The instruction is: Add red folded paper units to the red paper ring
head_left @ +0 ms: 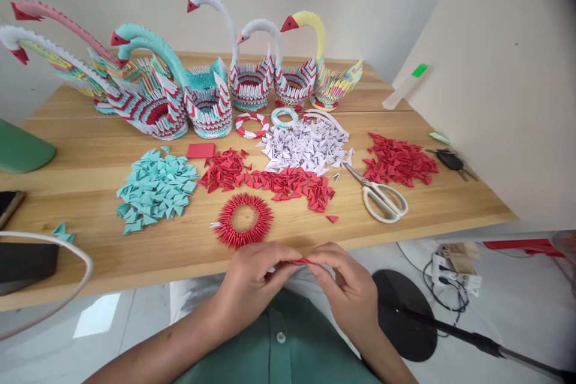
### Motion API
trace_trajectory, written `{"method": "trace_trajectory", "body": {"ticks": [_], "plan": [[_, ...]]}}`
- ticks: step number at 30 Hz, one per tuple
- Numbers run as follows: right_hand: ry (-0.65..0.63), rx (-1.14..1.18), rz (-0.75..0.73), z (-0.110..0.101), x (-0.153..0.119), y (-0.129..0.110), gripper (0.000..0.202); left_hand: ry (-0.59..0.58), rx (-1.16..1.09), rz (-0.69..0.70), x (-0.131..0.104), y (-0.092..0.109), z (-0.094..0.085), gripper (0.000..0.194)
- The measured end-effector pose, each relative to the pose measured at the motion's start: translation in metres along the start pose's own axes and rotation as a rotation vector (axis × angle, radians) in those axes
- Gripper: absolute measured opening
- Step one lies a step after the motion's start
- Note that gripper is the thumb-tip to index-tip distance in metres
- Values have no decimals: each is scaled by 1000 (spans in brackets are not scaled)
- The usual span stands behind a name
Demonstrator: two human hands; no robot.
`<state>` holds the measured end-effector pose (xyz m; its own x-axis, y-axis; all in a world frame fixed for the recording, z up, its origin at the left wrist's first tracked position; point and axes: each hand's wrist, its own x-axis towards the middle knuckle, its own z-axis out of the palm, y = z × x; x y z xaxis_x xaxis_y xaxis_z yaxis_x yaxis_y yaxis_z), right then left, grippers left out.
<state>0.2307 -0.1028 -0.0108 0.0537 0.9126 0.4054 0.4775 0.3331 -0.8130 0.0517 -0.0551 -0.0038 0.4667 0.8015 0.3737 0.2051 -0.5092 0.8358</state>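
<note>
My left hand and my right hand meet just off the table's front edge. Both pinch a small piece of folded red paper between thumb and fingers; most of it is hidden by the fingertips. Just beyond my left hand lies a spiky ring of red folded paper pieces, with a white piece on its left side. Behind it spread red paper triangles, and a single red triangle lies apart near the front.
Paper swans line the back. Heaps of turquoise, white and red triangles cover the table. White-handled scissors, keys, a glue stick-like tube and a green object lie around. A black stand base is on the floor.
</note>
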Motion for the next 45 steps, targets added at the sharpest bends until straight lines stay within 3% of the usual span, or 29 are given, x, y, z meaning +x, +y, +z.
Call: {"method": "trace_trajectory", "body": {"ticks": [7,12,15,17,19,22,25,31,33,40,45], "plan": [[-112,-2,-6,-3,3,4,9,-64,103,21,-2,-5,-4,20],[-354,-178,-198,-6,5,-2,11,-284,315,105,-20,-1,-13,35],[-398,-212,-259,-3,7,-4,16,-350,362,92,-26,2,-21,36],[-394,-213,-261,1,9,-3,16,-297,348,83,-24,1,-31,32],[-349,-229,-250,7,10,1,14,-169,355,96,-17,-2,-45,24],[-261,-256,-232,18,13,9,11,-45,485,158,-2,-13,-67,19],[-235,-273,-226,31,14,15,10,-152,552,217,13,-21,-81,20],[-255,-329,-228,51,16,15,16,-572,648,194,39,-16,-92,29],[-273,-352,-236,54,17,14,17,-659,678,193,46,-15,-95,30],[-298,-392,-253,53,17,11,11,-755,681,293,57,-26,-90,22],[-202,-390,-192,44,13,15,9,-740,662,275,59,-31,-81,23]]}}
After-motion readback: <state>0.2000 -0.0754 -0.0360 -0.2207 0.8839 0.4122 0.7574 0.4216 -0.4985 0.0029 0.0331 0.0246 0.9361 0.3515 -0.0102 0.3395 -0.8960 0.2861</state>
